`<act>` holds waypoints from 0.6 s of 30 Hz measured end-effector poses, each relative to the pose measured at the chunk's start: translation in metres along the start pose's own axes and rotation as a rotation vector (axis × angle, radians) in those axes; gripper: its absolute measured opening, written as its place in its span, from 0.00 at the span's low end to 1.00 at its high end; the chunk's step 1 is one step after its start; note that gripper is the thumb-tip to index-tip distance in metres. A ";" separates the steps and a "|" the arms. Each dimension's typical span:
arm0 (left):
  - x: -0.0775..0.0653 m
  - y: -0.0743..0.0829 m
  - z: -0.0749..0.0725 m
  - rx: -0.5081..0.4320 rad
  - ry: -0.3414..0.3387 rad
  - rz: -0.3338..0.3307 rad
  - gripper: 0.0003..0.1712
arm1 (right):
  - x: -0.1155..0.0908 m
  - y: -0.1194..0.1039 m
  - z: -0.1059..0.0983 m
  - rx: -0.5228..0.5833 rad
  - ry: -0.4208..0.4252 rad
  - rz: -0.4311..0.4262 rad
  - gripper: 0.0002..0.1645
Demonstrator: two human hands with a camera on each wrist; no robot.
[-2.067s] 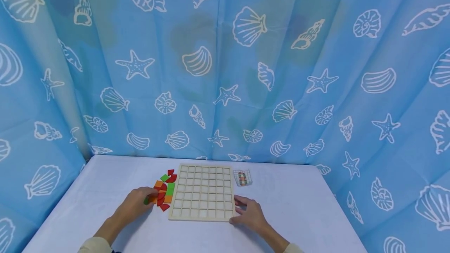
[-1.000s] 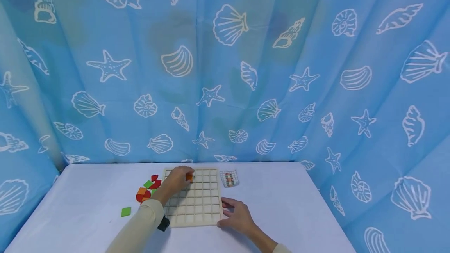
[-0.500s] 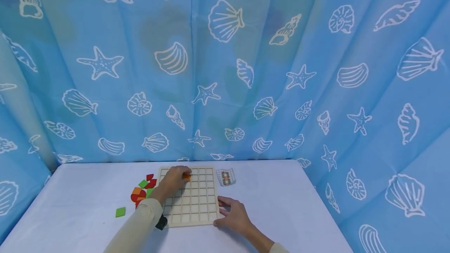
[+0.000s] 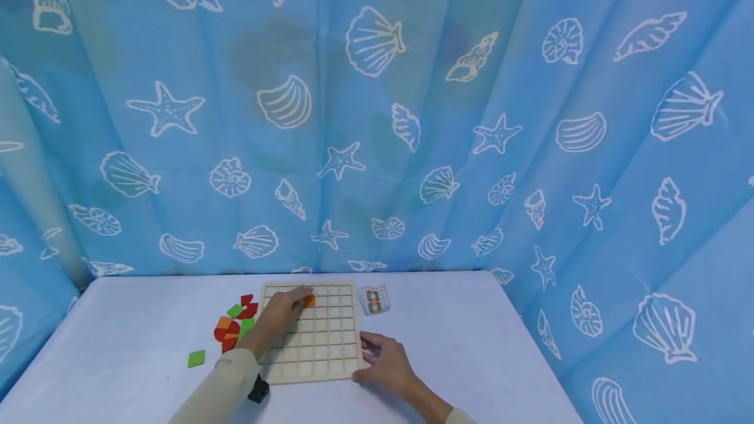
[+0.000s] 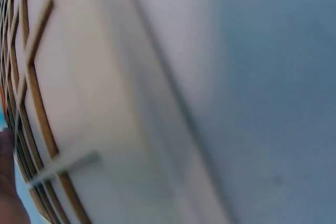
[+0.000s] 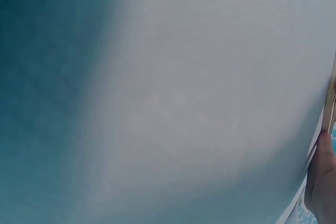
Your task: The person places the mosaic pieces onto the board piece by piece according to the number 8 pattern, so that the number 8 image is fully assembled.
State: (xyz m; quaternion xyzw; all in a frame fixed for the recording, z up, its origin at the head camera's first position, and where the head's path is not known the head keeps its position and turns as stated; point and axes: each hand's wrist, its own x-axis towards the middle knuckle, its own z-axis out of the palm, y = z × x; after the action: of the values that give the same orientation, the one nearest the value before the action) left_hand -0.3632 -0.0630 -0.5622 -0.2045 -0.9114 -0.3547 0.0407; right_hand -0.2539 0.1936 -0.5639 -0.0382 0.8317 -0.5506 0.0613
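Observation:
A pale wooden grid board (image 4: 312,381) with rows of square cells lies flat on the table. My left hand (image 4: 278,318) reaches across its left half, fingers straight, fingertips on an orange square tile (image 4: 309,301) near the back rows. In the left wrist view the board's ridges (image 5: 44,114) run close by, and part of the left hand (image 5: 10,187) shows at the left edge. My right hand (image 4: 385,365) rests against the board's right edge, thumb by the front corner. The right wrist view shows that hand (image 6: 323,182) touching the board's edge (image 6: 329,103).
Left of the board lie loose red tiles (image 4: 228,345), green tiles (image 4: 235,311) and an orange tile (image 4: 224,322). One green tile (image 4: 196,358) sits apart. A small pattern card (image 4: 374,300) lies at the board's back right. A shell-print curtain (image 4: 377,116) stands behind the white table (image 4: 471,358).
My left hand has carried the orange tile from the pile onto the board, and more of the tile now shows. A green tile was left apart. The right hand stays at the board's edge.

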 end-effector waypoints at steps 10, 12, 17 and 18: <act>-0.016 -0.027 -0.038 0.143 0.204 -0.045 0.16 | 0.000 0.007 -0.002 -0.029 -0.010 -0.030 0.49; -0.019 -0.034 -0.048 0.208 0.138 -0.080 0.19 | 0.001 0.009 -0.002 -0.021 -0.011 -0.037 0.48; -0.024 -0.050 -0.066 0.247 -0.038 -0.187 0.28 | 0.002 0.004 -0.001 -0.020 -0.013 -0.028 0.48; -0.024 -0.052 -0.068 0.246 -0.059 -0.202 0.28 | 0.002 0.003 0.000 -0.019 -0.015 -0.027 0.48</act>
State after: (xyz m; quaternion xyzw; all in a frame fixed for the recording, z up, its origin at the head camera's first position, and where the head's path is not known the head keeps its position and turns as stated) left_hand -0.3669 -0.1506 -0.5499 -0.1156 -0.9647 -0.2368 0.0027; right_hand -0.2561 0.1949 -0.5666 -0.0541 0.8358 -0.5431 0.0595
